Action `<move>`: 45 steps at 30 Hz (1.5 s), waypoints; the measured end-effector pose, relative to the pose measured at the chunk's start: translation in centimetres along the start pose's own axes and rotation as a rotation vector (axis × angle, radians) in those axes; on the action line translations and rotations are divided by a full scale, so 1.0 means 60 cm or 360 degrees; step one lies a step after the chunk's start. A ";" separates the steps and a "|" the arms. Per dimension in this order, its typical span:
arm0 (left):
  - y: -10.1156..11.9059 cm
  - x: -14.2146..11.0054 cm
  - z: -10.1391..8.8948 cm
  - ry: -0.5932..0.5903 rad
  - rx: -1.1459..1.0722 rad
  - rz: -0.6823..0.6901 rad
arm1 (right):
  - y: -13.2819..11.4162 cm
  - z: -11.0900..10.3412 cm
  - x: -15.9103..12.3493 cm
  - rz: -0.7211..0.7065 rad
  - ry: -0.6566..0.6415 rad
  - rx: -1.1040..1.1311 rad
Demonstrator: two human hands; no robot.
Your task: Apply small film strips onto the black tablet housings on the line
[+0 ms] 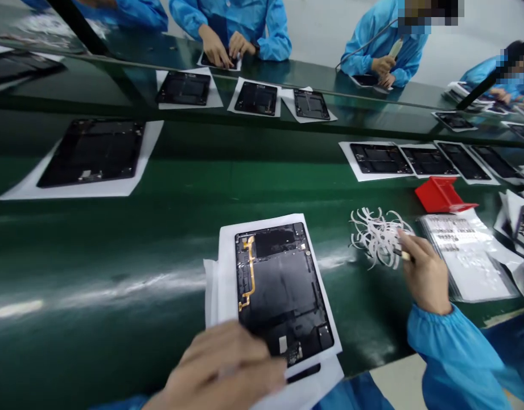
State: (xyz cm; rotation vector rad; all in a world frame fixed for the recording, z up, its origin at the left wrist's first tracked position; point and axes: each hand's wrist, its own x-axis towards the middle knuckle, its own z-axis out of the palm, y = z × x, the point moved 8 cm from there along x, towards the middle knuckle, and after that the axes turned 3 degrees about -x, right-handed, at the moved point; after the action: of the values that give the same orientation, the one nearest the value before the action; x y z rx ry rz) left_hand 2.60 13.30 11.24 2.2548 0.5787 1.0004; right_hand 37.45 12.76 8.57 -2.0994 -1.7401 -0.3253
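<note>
A tablet housing lies open-side up on white paper, showing black inner parts and an orange flex cable down its left side. My left hand, smeared by motion, is over its lower left corner; whether it touches the housing cannot be told. To the right, my right hand is closed at the edge of a heap of curled white strips. A small pale piece with a dark end shows at its fingers, too small to name.
A red bin and a plastic-covered sheet of small parts stand at the right. More tablet housings on paper lie at the back left and back right. Across a raised shelf, co-workers in blue sleeves handle similar units.
</note>
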 end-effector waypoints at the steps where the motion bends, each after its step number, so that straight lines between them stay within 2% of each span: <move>1: -0.013 0.018 -0.006 0.0026 -0.0042 -0.0014 | 0.000 -0.005 -0.005 0.0035 0.0032 -0.0060; 2: -0.031 0.035 -0.011 0.0067 -0.0110 -0.0085 | -0.011 -0.012 -0.008 0.0063 0.0091 -0.0056; 4: -0.067 0.063 -0.014 0.0169 -0.0221 -0.0230 | -0.063 -0.021 -0.009 0.0034 0.0131 0.0161; 5: -0.084 0.074 -0.009 0.0184 -0.0249 -0.0294 | -0.104 -0.014 -0.006 -0.0048 0.0026 0.0371; 7: -0.112 0.087 0.005 0.0181 -0.0254 -0.0396 | -0.197 0.017 0.000 -0.0250 -0.0413 0.0838; 9: -0.134 0.094 0.015 0.0196 -0.0248 -0.0463 | -0.269 0.047 0.007 -0.0316 -0.0758 0.1180; 12: -0.159 0.100 0.023 0.0218 -0.0332 -0.0543 | -0.319 0.088 0.021 -0.0286 -0.1045 0.1481; 14: -0.171 0.094 0.022 0.0254 -0.0400 -0.0646 | -0.323 0.110 0.029 -0.0206 -0.1140 0.1612; 16: -0.171 0.072 0.014 0.0380 -0.0311 -0.0772 | -0.319 0.126 0.033 -0.0140 -0.1192 0.1689; 18: -0.139 0.039 0.014 0.0434 -0.0044 -0.0730 | -0.316 0.135 0.034 -0.0146 -0.1209 0.1701; 19: -0.112 0.022 0.023 0.0373 0.0116 -0.0630 | -0.316 0.138 0.033 -0.0173 -0.1215 0.1697; 21: -0.053 -0.016 0.066 0.0061 0.0382 -0.0353 | -0.319 0.144 0.031 -0.0225 -0.1237 0.1691; 22: -0.035 -0.038 0.088 -0.0091 0.0511 -0.0297 | -0.320 0.147 0.030 -0.0237 -0.1253 0.1693; 24: -0.017 -0.076 0.121 -0.0292 0.0717 -0.0292 | -0.322 0.150 0.030 -0.0243 -0.1264 0.1700; 26: -0.016 -0.096 0.136 -0.0365 0.0808 -0.0342 | -0.322 0.147 0.035 -0.0270 -0.1208 0.1693; 30: -0.027 -0.098 0.142 -0.0404 0.0739 -0.0386 | -0.320 0.148 0.048 -0.0349 -0.1041 0.1612; 34: -0.028 -0.095 0.141 -0.0423 0.0722 -0.0398 | -0.315 0.174 0.048 -0.0396 -0.0941 0.1557; 38: -0.023 -0.098 0.143 -0.0374 0.0731 -0.0381 | -0.315 0.190 0.043 -0.0439 -0.0882 0.1516; 45: -0.022 -0.093 0.146 -0.0391 0.0732 -0.0311 | -0.320 0.185 0.040 -0.0467 -0.0857 0.1466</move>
State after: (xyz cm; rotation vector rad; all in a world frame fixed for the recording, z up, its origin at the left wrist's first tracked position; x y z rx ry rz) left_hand 5.68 7.91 2.84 2.6003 0.9743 0.5177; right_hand 18.42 22.64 2.48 -1.3007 -1.9293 0.8865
